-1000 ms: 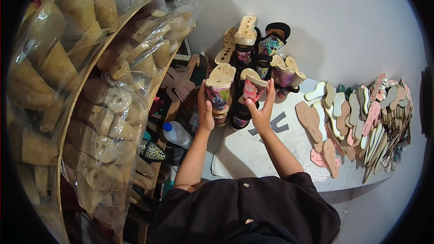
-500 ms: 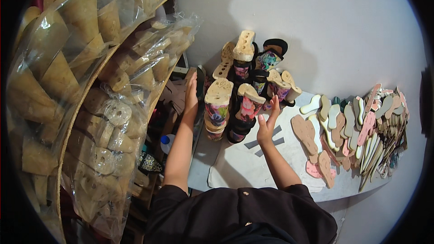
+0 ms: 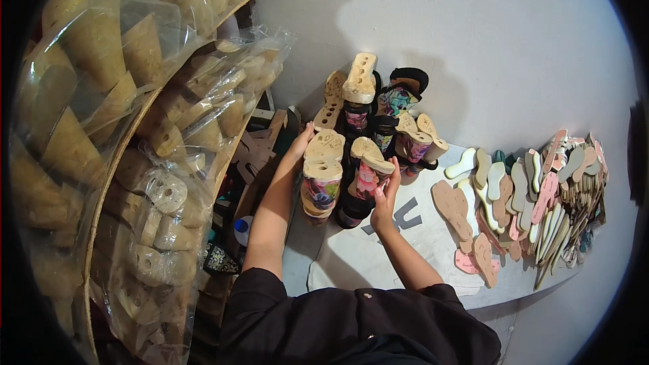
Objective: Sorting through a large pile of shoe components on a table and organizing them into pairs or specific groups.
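Shoe lasts with floral uppers on them stand in a cluster on the table, wooden soles turned up. My left hand lies along the left side of the nearest left floral shoe on a last, its fingers stretched out and partly hidden. Against the right side of the nearest right floral shoe on a last rests my right hand, fingers straight and thumb apart. Behind these two stand a tall pale last, a last with a row of holes, a black-edged floral shoe and a further floral pair.
Shelves of wooden lasts in clear plastic bags rise close on my left. Many insoles are heaped on the table's right side. A white sheet with dark grey strips lies before me. A blue-capped bottle stands low left.
Both hands have come inward and lowered onto the two sides of the shoe cluster. The right hand, apart from the shoe before, now touches it. My view has shifted slightly.
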The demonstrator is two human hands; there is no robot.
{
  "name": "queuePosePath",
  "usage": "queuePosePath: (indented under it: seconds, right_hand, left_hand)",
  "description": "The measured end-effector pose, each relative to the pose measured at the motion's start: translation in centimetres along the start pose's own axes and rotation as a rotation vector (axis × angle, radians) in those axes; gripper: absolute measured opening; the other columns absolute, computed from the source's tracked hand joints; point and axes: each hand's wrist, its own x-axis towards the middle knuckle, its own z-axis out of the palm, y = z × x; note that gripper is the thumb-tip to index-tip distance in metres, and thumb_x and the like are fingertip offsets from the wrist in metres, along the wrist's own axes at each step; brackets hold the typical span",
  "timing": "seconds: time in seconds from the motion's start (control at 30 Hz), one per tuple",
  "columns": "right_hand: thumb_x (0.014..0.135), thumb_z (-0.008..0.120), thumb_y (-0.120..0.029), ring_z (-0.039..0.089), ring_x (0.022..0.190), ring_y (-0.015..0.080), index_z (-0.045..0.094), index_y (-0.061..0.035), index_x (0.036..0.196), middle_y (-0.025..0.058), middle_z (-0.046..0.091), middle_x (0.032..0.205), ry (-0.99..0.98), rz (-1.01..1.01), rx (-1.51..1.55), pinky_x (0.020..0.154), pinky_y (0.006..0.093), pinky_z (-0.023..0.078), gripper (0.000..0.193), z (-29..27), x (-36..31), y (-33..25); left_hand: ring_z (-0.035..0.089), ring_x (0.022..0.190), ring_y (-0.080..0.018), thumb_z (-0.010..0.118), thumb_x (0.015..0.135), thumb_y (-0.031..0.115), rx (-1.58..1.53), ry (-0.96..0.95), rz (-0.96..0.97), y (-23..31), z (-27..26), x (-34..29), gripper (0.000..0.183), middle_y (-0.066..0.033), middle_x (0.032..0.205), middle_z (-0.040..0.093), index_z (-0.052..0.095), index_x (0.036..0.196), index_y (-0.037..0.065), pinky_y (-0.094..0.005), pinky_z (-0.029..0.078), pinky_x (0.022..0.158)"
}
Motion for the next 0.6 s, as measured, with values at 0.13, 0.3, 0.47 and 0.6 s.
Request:
queuePosePath:
  seconds: [0.13,0.3,0.47,0.6]
  right_hand:
    - [0.085,0.045,-0.046,0.023,0.132,0.0318,0.02,0.0035,0.14,0.0209,0.026,0.141,0.017,-0.002,-0.001,0.109,0.0412,0.014,0.078,0.1,0.1,0.6]
    - [0.085,0.045,-0.046,0.022,0.132,0.0319,0.02,0.0037,0.14,0.0213,0.025,0.141,0.014,-0.001,-0.015,0.109,0.0408,0.014,0.079,0.0,0.1,0.2]
    - [0.084,0.046,-0.047,0.022,0.133,0.0321,0.019,0.0039,0.14,0.0216,0.025,0.141,0.011,0.005,-0.03,0.109,0.0405,0.014,0.08,-0.1,-0.1,0.2]
    - [0.082,0.048,-0.049,0.021,0.134,0.0298,0.016,0.0005,0.142,0.0193,0.022,0.144,-0.012,0.028,-0.003,0.109,0.04,0.014,0.084,-0.1,-0.4,0.2]
  left_hand:
    - [0.013,0.139,-0.0241,0.023,0.096,0.053,0.167,-0.046,0.083,0.2,0.0,-0.2,0.076,-0.0176,0.151,0.005,0.003,0.143,-0.004,-0.0327,0.016,0.111]
    - [0.011,0.139,-0.0251,0.021,0.095,0.056,0.155,-0.089,0.076,0.5,-0.4,-0.5,0.079,-0.0185,0.151,0.004,0.003,0.143,-0.004,-0.0336,0.014,0.111]
    - [0.006,0.14,-0.0264,0.021,0.094,0.058,0.137,-0.096,0.102,0.1,-0.7,-0.9,0.08,-0.0186,0.151,0.002,0.003,0.143,-0.003,-0.0356,0.01,0.112]
    - [0.004,0.14,-0.0273,0.021,0.094,0.059,0.117,-0.034,0.067,0.3,-1.0,-1.7,0.08,-0.0196,0.151,0.002,0.002,0.144,-0.001,-0.0368,0.009,0.112]
